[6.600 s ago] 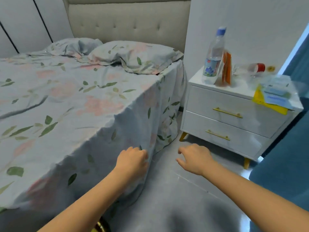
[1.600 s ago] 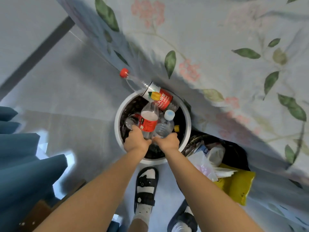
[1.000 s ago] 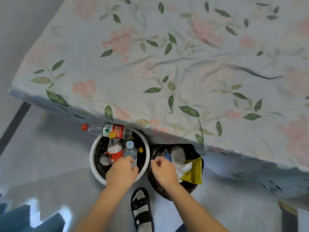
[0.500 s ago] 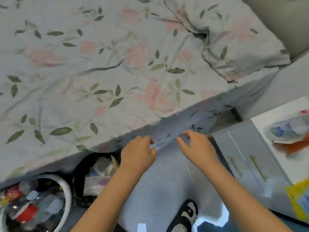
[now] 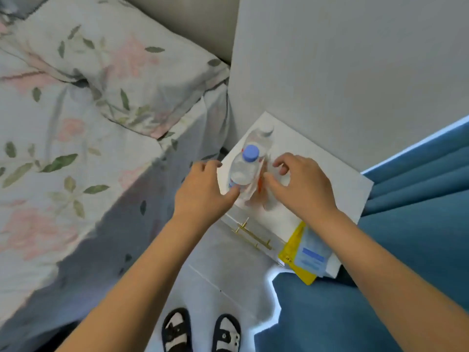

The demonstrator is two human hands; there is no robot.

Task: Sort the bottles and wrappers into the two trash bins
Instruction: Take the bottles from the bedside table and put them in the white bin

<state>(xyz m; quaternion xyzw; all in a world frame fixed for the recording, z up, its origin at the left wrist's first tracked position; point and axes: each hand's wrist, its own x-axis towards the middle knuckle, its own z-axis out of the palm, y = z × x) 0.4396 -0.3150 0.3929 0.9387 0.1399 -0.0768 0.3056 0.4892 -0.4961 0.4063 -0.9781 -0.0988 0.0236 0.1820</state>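
Both hands are reaching for the bottle (image 5: 245, 166) on the bench (image 5: 327, 179) — left hand (image 5: 203, 191) touching its base, fingers apart; right hand (image 5: 302, 184) curling, empty, beside the wrapper (image 5: 256, 191). Next — likely gripping each, then binning.

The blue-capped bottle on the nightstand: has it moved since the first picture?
No. The blue-capped bottle stands upright at the nightstand's bed-side front corner, beside the orange wrapper, as before; only the camera shifted.
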